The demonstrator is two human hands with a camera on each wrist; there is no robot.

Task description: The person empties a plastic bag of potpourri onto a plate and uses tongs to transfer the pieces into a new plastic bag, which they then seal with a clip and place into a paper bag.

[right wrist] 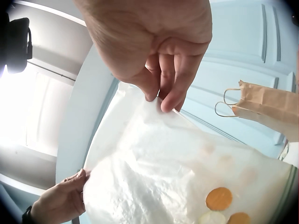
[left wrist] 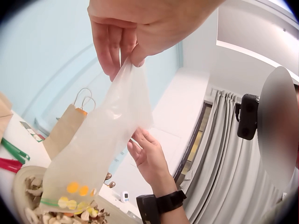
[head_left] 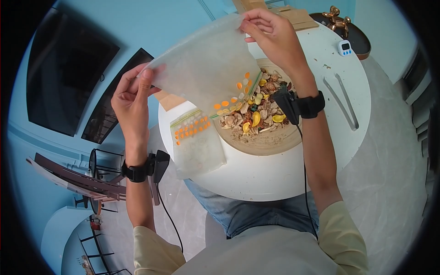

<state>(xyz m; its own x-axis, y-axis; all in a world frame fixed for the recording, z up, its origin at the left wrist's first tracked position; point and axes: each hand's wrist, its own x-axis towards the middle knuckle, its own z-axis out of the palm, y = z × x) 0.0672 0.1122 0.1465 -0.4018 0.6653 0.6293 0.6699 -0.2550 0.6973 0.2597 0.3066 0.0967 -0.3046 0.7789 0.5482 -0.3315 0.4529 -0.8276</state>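
Observation:
A large frosted zip bag (head_left: pixel 201 59) with orange dots hangs upside down, its green zip edge low over a round woven tray (head_left: pixel 266 149). My left hand (head_left: pixel 130 103) pinches one upper corner of the bag between thumb and fingers. At the other upper corner, my right hand (head_left: pixel 277 39) pinches the film, also seen in the right wrist view. Dried petals and slices (head_left: pixel 270 112), brown with some yellow pieces, lie heaped in the tray. The bag (left wrist: pixel 88 144) looks flat and thin in the left wrist view. A smaller dotted zip bag (head_left: pixel 199 151) lies left of the tray.
Metal tongs (head_left: pixel 344 103) and a white timer (head_left: pixel 344 47) lie on the white round table (head_left: pixel 256 183) at right. Behind them, a dark tray (head_left: pixel 360 43) carries a shiny balloon-dog figure (head_left: pixel 337 20). Brown paper bags (head_left: pixel 295 19) are at the back.

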